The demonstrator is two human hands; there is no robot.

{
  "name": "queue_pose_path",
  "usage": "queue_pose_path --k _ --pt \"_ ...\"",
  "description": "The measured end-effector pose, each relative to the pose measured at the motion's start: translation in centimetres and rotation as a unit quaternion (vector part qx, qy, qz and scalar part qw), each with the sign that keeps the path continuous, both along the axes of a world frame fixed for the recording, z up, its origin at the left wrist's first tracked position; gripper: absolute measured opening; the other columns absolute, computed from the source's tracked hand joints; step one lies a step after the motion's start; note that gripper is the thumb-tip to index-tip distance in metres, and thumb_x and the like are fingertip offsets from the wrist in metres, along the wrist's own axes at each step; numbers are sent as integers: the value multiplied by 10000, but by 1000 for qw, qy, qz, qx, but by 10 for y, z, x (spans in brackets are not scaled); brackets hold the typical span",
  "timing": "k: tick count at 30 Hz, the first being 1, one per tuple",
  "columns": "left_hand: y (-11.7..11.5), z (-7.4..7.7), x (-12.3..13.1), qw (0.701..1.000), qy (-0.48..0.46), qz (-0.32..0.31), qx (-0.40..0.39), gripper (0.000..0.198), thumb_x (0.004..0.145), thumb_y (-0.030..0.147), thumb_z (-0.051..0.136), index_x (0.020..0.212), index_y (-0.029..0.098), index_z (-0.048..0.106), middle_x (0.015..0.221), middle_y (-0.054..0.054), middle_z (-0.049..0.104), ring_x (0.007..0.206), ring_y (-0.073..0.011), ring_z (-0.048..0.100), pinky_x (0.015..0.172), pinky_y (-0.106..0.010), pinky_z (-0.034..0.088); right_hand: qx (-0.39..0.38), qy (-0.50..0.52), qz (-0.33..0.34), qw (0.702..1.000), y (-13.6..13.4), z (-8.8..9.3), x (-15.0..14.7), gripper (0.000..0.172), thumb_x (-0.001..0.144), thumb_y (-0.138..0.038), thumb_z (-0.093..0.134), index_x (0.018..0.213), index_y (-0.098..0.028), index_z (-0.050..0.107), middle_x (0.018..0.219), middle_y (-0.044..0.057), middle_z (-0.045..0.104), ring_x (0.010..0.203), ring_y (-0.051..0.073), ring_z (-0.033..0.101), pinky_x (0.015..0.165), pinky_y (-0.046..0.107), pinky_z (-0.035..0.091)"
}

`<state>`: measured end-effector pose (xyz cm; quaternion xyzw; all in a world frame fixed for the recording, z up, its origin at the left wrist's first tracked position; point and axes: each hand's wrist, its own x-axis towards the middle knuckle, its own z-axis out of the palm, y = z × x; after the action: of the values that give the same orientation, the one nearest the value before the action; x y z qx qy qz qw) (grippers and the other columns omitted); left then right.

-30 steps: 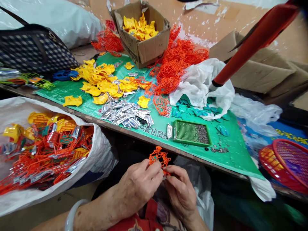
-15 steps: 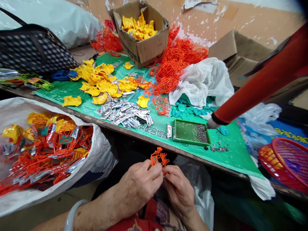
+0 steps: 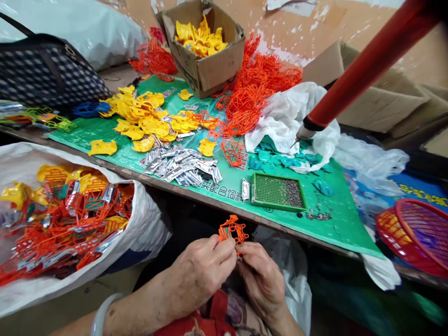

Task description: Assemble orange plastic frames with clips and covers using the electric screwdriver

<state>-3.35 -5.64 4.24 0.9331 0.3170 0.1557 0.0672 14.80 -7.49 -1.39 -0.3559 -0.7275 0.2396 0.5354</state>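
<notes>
Both my hands are low in front of me, below the table edge, pinching one small orange plastic lattice piece [image 3: 232,229]. My left hand [image 3: 203,271] grips its left side with thumb and fingers closed. My right hand [image 3: 261,277] holds its lower right side, fingers curled. A red-handled powered screwdriver [image 3: 353,70] hangs in from the upper right, its tip over the white plastic bag [image 3: 290,116]. On the green mat [image 3: 224,186] lies a green screw tray [image 3: 278,192], a heap of silver foil pieces [image 3: 182,165] and yellow plastic parts [image 3: 143,119].
A white sack [image 3: 70,219] of mixed orange, yellow and silver parts sits at my left. A cardboard box [image 3: 206,46] of yellow parts and orange lattice piles [image 3: 259,88] stand at the back. A checked bag [image 3: 45,70] lies far left, red baskets [image 3: 416,233] at right.
The red screwdriver dipped to the screw tray half a second ago and has swung back up over the white bag. My hands turned the orange piece slightly.
</notes>
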Motion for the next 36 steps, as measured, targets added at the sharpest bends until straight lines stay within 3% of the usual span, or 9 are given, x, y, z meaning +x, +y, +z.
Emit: queue_pose_path --k 9,16,19,23,25,27,30,33,36 --pt "2 4 -5 985 -41 12 -169 238 969 110 388 886 144 609 911 -60 610 781 -181 593 655 -278 493 -148 38 -20 988 -4 3 3 316 778 -36 666 986 -246 555 808 6 701 734 153 689 678 270 570" --pt "9 7 -6 936 -150 66 -311 252 960 123 446 818 143 653 845 -35 587 768 -133 585 672 -224 467 -336 145 -18 930 -2 14 0 257 708 -207 802 859 -226 595 739 -23 692 643 112 652 581 195 523" --pt "8 8 -5 947 -95 109 -288 248 949 148 478 805 164 679 967 -72 626 843 -180 583 739 -302 486 -411 166 2 897 4 15 -2 280 686 -219 809 842 -214 577 710 -27 685 619 103 624 568 196 496" --pt "6 11 -4 977 -24 137 -164 226 935 184 501 828 181 700 1282 -115 588 1143 -340 475 925 -531 418 -480 181 26 858 11 19 -1 346 638 -202 825 845 -207 548 669 -44 665 593 89 575 562 199 455" --pt "9 13 -5 983 -26 100 -154 200 932 153 492 902 179 687 1192 -96 643 1251 -345 407 1047 -574 300 -508 192 40 839 15 23 0 393 600 -208 848 838 -202 535 653 -50 655 587 85 555 558 200 438" --pt "17 13 -6 979 -23 31 -201 199 937 138 472 902 171 665 968 -58 685 1151 -270 501 1072 -492 295 -535 194 56 821 18 28 1 423 576 -218 862 830 -197 525 632 -55 640 567 78 527 538 199 411" --pt "31 11 -7 951 4 -28 -308 243 937 151 454 754 165 613 765 -16 627 792 -166 560 818 -305 430 -564 198 66 799 20 31 -1 473 539 -221 880 829 -196 507 619 -61 630 554 77 510 525 204 395" --pt "42 6 -7 914 5 -9 -405 269 899 153 450 644 169 536 682 15 538 651 -132 486 626 -254 372 -579 210 61 785 21 32 -4 532 505 -216 897 854 -198 495 643 -60 641 576 82 527 547 213 411" --pt "43 -2 -8 838 -48 39 -542 259 865 208 437 614 174 496 616 46 447 575 -107 405 550 -235 315 -588 219 58 777 24 33 -5 572 496 -193 893 912 -197 500 689 -64 646 563 69 520 539 208 399"
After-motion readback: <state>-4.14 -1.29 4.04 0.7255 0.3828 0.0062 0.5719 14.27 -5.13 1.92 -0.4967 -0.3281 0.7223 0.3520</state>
